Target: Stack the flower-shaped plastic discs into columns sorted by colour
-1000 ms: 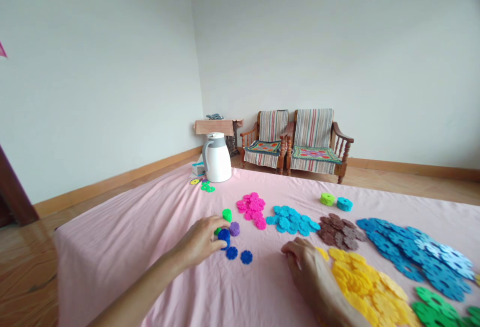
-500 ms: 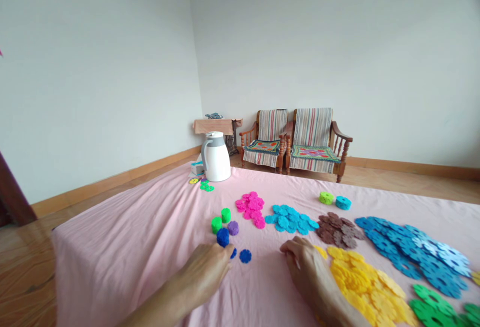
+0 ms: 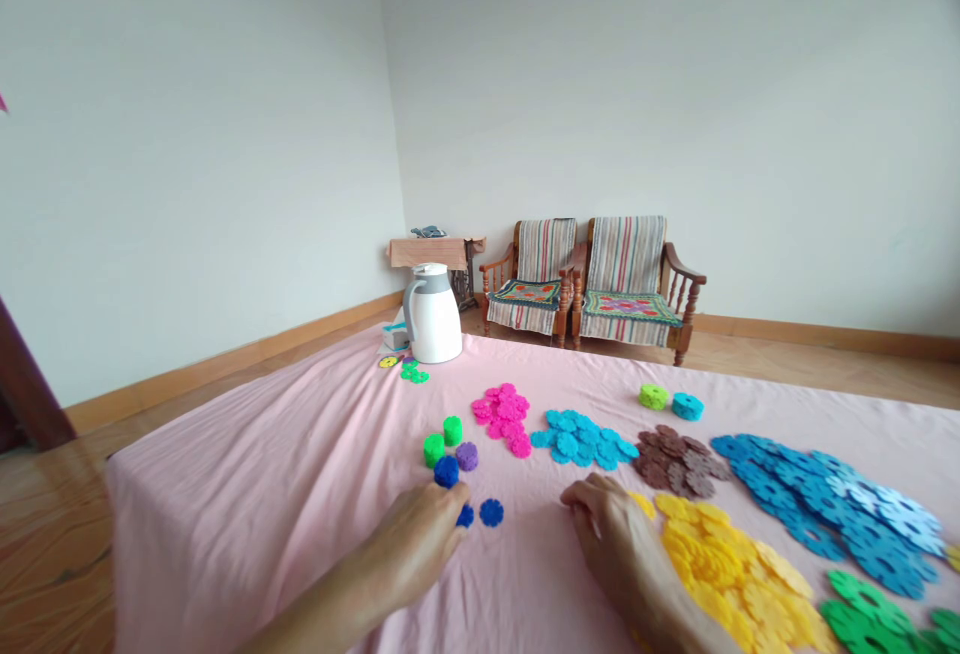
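From here I have the thermos jug near the far left corner of the surface, snowflake discs just before it, disc piles spread rightward, and two armchairs behind the far edge.

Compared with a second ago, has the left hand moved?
Yes: the left hand has drawn back, farther from the white jug.

You have soft light and faint shadows on the pink cloth. Your top-right corner is dark; edges look stretched.
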Available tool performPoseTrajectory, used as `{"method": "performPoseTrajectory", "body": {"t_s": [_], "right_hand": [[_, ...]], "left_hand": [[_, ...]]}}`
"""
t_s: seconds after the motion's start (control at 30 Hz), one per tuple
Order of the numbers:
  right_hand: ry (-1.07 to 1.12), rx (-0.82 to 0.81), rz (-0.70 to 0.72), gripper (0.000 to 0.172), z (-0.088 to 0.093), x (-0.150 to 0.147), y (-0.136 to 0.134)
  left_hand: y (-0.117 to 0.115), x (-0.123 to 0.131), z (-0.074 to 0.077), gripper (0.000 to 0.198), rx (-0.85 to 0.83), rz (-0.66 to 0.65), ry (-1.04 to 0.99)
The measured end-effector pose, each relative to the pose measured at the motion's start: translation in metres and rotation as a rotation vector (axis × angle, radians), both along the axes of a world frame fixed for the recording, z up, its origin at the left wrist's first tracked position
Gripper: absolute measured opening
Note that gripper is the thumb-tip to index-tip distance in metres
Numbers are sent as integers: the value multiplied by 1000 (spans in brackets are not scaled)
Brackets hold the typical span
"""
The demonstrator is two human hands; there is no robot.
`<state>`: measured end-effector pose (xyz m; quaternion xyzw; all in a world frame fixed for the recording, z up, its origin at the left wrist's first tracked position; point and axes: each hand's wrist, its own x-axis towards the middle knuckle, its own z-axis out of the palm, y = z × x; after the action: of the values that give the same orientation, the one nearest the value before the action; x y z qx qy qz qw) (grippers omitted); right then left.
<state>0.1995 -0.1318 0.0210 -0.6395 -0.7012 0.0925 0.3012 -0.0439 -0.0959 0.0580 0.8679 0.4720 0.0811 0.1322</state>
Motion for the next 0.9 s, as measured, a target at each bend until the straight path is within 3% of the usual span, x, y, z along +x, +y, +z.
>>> {"method": "performPoseTrajectory", "body": {"t_s": [0.37,0.6,0.73,0.9], "right_hand": [[8,-7,-1,31,-1,1,2],[9,-7,4,31,-3,1,3],[3,-13,3,32,-2,1,2],[3,0,-1,31,-1,1,1]], "left_hand": [[-10,-9,15,15,73,-58,-18],[27,-15,36,14,197,103,-164],[45,-15,27,17,235,111,-179],[50,-16,15,17,235,75,-174]]}}
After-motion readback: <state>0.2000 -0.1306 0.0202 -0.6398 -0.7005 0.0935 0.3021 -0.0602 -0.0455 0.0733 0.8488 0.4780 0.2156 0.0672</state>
